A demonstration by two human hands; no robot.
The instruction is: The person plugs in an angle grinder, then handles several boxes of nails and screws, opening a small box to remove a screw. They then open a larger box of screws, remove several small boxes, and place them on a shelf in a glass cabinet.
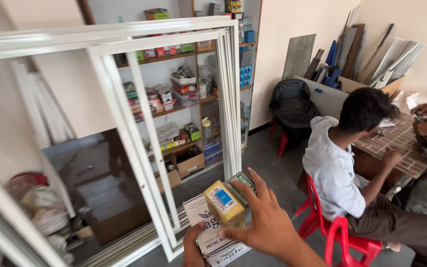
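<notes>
Head view shows right hand (268, 225) closed over small boxes (226, 201) at 6 o'clock; left hand (193, 247) supports the white box (211, 232) below. Light, stiff cardboard, probably; hold the sides.

Glossy cardboard boxes (223, 205) — white-coated metal frames (139, 123)

Grey floor (268, 163) under white frames (174, 148)
</notes>
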